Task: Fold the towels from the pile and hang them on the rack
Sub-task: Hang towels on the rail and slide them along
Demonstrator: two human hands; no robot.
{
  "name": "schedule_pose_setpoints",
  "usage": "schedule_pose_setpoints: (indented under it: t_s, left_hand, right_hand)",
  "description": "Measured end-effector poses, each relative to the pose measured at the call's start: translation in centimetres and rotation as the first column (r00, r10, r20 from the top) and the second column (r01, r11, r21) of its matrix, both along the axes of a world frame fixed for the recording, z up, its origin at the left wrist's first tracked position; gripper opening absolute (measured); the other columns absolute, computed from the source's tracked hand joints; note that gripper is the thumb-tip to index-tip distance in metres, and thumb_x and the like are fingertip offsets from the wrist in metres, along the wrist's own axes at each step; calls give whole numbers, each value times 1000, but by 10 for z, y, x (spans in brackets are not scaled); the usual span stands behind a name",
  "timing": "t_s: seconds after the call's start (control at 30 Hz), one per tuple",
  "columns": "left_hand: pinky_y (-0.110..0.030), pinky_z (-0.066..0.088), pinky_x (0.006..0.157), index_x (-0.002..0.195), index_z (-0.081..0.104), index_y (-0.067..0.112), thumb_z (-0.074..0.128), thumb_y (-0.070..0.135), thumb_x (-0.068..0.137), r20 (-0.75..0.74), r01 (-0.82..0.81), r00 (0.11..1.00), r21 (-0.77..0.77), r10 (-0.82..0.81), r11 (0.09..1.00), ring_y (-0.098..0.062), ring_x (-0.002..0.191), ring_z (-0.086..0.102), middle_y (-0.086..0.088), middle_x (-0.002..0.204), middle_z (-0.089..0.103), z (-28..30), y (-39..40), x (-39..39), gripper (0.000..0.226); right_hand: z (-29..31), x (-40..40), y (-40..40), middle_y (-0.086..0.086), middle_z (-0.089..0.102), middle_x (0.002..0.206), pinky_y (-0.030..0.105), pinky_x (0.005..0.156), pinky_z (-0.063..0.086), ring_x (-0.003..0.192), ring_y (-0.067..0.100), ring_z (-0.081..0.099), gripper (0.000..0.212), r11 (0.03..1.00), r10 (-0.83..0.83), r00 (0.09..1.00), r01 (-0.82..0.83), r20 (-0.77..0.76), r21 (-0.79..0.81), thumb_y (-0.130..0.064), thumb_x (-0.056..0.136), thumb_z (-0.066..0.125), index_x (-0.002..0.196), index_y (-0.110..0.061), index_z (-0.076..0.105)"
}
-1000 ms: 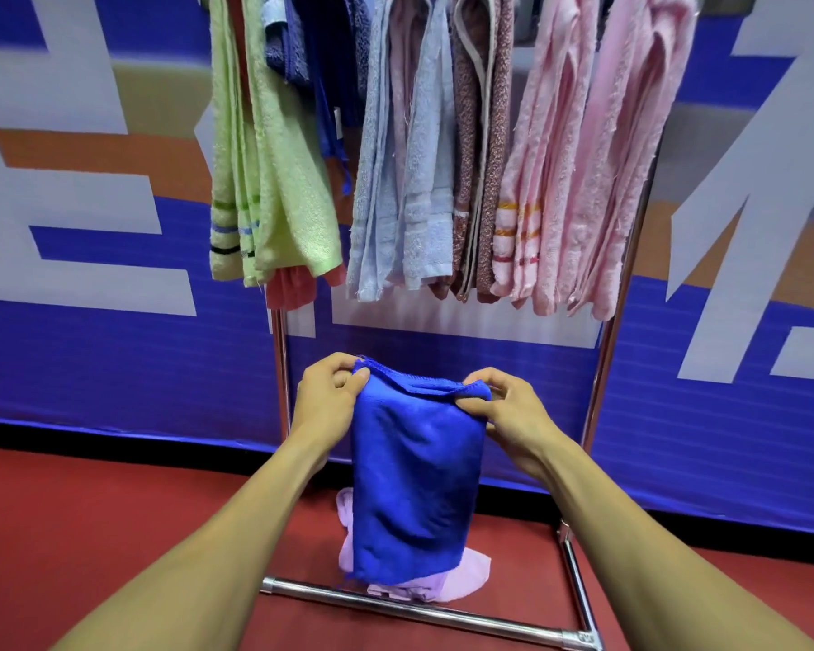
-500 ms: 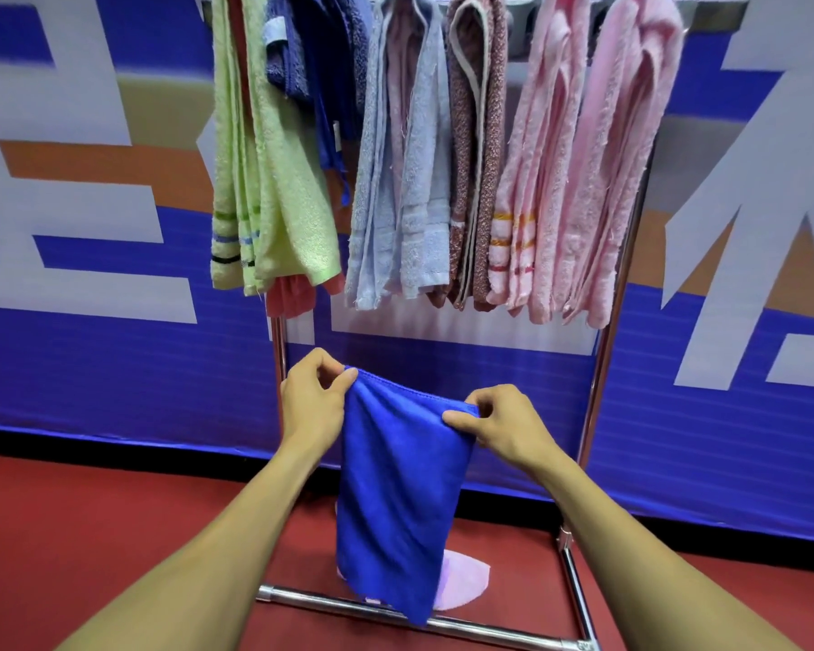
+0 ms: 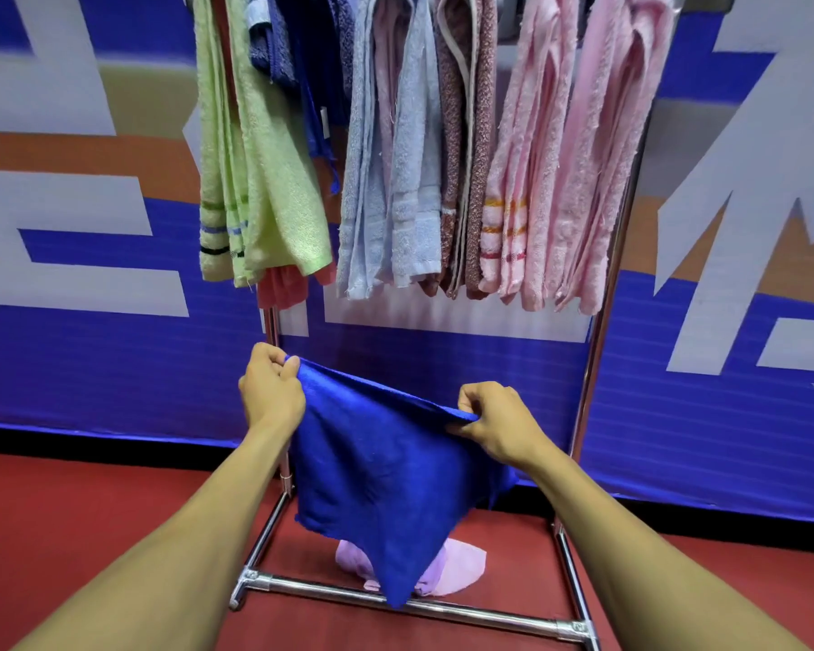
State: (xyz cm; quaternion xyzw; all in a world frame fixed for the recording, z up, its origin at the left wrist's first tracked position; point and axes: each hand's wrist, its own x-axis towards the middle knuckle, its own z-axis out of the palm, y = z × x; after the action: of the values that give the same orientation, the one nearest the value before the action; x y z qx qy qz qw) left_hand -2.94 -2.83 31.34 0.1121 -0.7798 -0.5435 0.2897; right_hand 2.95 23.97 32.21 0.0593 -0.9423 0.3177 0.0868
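Folding step, I'd say: left hand [image 3: 271,392] and right hand [image 3: 499,422] each pinched a top corner of the blue towel [image 3: 386,476], each grip closed on cloth, towel hanging before the rack [image 3: 602,321]. Next probably needs corners brought together, then draping.

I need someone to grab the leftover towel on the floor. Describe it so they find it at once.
Start at the metal rack hung with towels. Look down to the red floor inside its base, just behind the front bar. The lilac towel lies crumpled there, half hidden by the blue towel both hands hold; it is the only one on the floor.
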Motion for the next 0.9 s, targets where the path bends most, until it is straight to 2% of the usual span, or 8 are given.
schedule_pose_setpoints:
  t_s: [0.17,0.3,0.4,0.57,0.63,0.7,0.77,0.9]
  left_hand:
    - [-34,35,70,91,53,9,56,15,99,74,-76,995,51,72,996,-32,89,55,-11,82,57,-4,-10,-4,11]
    - [-35,39,75,94,64,8,58,15,99,95,-134,987,67,127,989,-30,99,54,-4,78,60,1,-17,-1,10]
    - [-32,37,75,88,71,6,58,12,98,134,-69,988,-15,70,998,-26,95,51,-4,71,61,3,-16,3,17]
    - [-31,40,74,74,67,7,61,17,96,230,32,973,-39,-23,999,-30,88,55,-7,71,62,2,-11,2,25]
    - [-33,41,73,75,66,0,60,18,97,266,37,964,-37,-26,999,-32,87,55,-7,72,60,2,-12,1,28]
    - [-35,42,73,75,64,-1,59,18,97,305,54,952,-32,-42,998,-33,84,54,-9,76,60,1,-13,2,29]
    - [-34,41,70,68,57,4,61,17,96,314,81,947,-20,-71,997,-31,79,51,-7,75,57,1,-9,3,31]
    - [-30,40,67,68,52,6,61,16,96,296,156,945,-29,-141,987,-25,72,51,-6,74,57,1,2,8,32]
  right_hand:
    - [-12,-6,13,-1,63,75,29,59,46,70,19,58,23,986,-166,986,166,33,-4,-8,85,67,74,-22,52]
    - [-15,-8,19,4,67,89,33,68,51,84,27,64,15,956,-293,954,291,66,39,-17,88,65,75,-24,65]
    - [-15,-10,21,4,68,81,29,67,48,81,24,65,13,958,-288,944,286,159,34,-20,89,68,76,-20,70]
    - [-9,-7,16,1,34,54,21,45,28,48,15,27,46,921,-165,933,262,320,-288,-32,97,61,59,-14,42]
    - [-6,-5,14,4,41,56,18,45,33,46,15,35,44,871,-134,910,297,392,-392,-36,99,58,62,-15,44]
    - [-5,-5,11,12,61,74,26,62,49,64,22,56,33,733,-43,877,353,478,-582,-37,98,59,81,-8,63]
    - [-5,-7,8,14,65,83,33,69,52,73,26,60,31,637,-11,870,386,493,-667,-35,98,59,93,-5,66]
    - [-5,-6,-1,8,53,67,23,51,43,49,15,46,18,676,10,889,332,458,-658,-21,99,58,84,-11,59]
